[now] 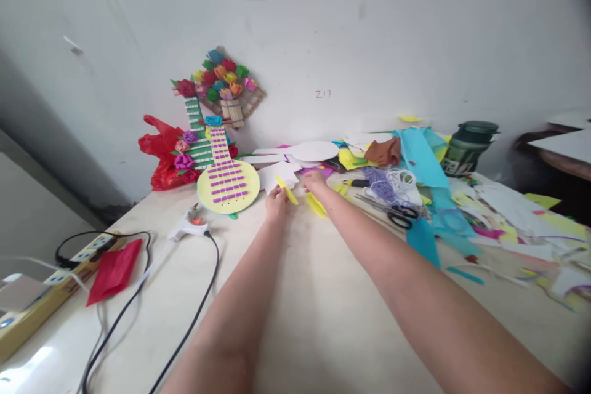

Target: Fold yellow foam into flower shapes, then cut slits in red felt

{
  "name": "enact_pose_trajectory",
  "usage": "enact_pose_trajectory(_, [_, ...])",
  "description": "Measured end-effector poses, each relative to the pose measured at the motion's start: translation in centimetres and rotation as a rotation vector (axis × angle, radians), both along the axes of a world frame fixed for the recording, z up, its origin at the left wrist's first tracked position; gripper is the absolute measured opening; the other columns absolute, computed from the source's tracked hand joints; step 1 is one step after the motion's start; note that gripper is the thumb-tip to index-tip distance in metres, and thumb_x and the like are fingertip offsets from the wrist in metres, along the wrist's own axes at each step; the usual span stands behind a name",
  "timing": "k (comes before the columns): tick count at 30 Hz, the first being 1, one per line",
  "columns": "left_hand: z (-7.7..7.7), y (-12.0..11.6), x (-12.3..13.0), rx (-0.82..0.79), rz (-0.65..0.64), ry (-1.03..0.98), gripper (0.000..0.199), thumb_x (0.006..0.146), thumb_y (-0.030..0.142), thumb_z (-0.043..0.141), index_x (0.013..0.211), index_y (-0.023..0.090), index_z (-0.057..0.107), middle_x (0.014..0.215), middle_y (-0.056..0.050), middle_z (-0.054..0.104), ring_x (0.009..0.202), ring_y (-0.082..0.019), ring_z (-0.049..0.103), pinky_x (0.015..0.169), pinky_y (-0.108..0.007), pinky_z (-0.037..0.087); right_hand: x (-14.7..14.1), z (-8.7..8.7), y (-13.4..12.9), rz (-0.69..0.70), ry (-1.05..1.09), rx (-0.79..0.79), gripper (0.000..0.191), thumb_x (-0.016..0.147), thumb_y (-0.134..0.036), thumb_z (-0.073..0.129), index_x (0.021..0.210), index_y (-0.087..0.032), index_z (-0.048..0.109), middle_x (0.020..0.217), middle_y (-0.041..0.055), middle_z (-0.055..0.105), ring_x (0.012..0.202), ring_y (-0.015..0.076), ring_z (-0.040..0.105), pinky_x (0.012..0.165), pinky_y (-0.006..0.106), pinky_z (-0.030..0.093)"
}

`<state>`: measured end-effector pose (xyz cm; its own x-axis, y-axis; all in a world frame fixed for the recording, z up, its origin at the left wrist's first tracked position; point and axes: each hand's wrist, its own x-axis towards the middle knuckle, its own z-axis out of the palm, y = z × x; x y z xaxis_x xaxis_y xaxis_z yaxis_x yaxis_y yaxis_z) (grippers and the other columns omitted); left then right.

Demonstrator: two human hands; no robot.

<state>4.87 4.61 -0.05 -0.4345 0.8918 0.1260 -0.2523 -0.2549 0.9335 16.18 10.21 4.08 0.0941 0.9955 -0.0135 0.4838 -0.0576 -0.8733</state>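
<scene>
My left hand [276, 199] is closed on a yellow paper piece [287, 190] that stands up from its fingertips, over the middle of the table. To its right, my right hand [314, 182] has its fingers pressed together beside white paper; whatever they pinch is too small to make out. More yellow strips [316, 205] lie on the table just under my right wrist. White paper [277, 176] lies behind both hands. Left of them, a yellow round paper instrument with purple strips [228, 187] leans upright against other crafts.
A glue gun [189, 228] with a black cord lies left, near a red packet [114, 272] and a power strip [78, 268]. Scissors [401, 217], white and purple yarn [385, 186], blue paper [422, 154], scraps and a dark green bottle [468, 149] fill the right.
</scene>
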Motion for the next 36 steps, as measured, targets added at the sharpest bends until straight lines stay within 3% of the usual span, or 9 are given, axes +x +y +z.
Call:
enact_pose_trajectory(4, [-0.1,0.4,-0.3,-0.069,-0.053,-0.114,0.016,0.065,0.022,0.061,0.058,0.014,0.049,0.058,0.002,0.053,0.055,-0.008,0.051,0.063,-0.023,0.045,-1.3,-0.1,2.8,0.017,-0.013,-0.055,0.014,0.071,-0.012,0.055,0.080,-0.007,0.065,0.061,0.0102,0.064,0.052,0.0162,0.059,0.046,0.022,0.041])
enact_pose_trajectory(8, [-0.1,0.4,-0.3,-0.079,-0.043,-0.148,0.016,0.066,0.021,0.060,0.058,0.015,0.048,0.054,0.004,0.051,0.054,-0.008,0.050,0.063,-0.024,0.044,-2.4,-0.3,4.4,-0.003,0.005,-0.048,0.012,0.068,-0.014,0.061,0.079,-0.010,0.064,0.065,0.0092,0.064,0.062,0.0168,0.059,0.050,0.021,0.040])
enact_pose_trajectory(16, [0.1,0.3,-0.3,-0.053,-0.082,-0.171,0.017,0.064,0.024,0.063,0.060,0.014,0.050,0.058,0.002,0.054,0.057,-0.009,0.053,0.066,-0.025,0.045,-1.8,0.2,3.4,0.001,0.151,-0.098,0.011,0.069,-0.020,0.064,0.062,-0.014,0.057,0.041,-0.0053,0.041,0.039,0.0076,0.038,0.039,0.019,0.032])
enact_pose_trajectory(24, [-0.1,0.6,-0.4,-0.070,-0.043,-0.122,0.021,0.061,0.028,0.068,0.060,0.014,0.052,0.058,0.001,0.056,0.058,-0.010,0.054,0.066,-0.026,0.045,2.3,0.9,1.9,-0.202,0.295,0.051,0.012,0.077,-0.022,0.054,0.071,-0.012,0.058,0.040,-0.0038,0.044,0.037,0.0095,0.045,0.038,0.019,0.037])
enact_pose_trajectory(28, [-0.6,0.7,-0.5,-0.054,-0.045,-0.066,0.020,0.063,0.029,0.066,0.063,0.014,0.053,0.062,0.000,0.059,0.064,-0.011,0.057,0.069,-0.027,0.046,5.2,1.8,1.6,-0.371,0.626,0.194,0.011,0.080,-0.020,0.050,0.073,-0.013,0.055,0.044,-0.0035,0.048,0.040,0.0103,0.051,0.041,0.019,0.044])
enact_pose_trajectory(32, [-0.7,0.6,-0.6,-0.026,-0.080,-0.026,0.020,0.063,0.031,0.066,0.065,0.015,0.055,0.068,-0.002,0.062,0.074,-0.014,0.061,0.073,-0.028,0.046,10.4,4.5,3.2,-0.547,0.927,0.392,0.006,0.081,-0.011,0.047,0.076,-0.014,0.050,0.050,-0.0052,0.050,0.046,0.0076,0.055,0.051,0.018,0.050])
enact_pose_trajectory(36, [-0.1,0.1,-0.3,-0.007,-0.118,-0.029,0.023,0.064,0.033,0.066,0.066,0.013,0.055,0.079,-0.007,0.066,0.079,-0.017,0.062,0.073,-0.030,0.048,14.3,6.3,3.9,-0.377,1.036,0.394,0.013,0.079,-0.001,0.046,0.082,-0.013,0.048,0.056,-0.0043,0.054,0.056,0.0087,0.061,0.064,0.022,0.054])
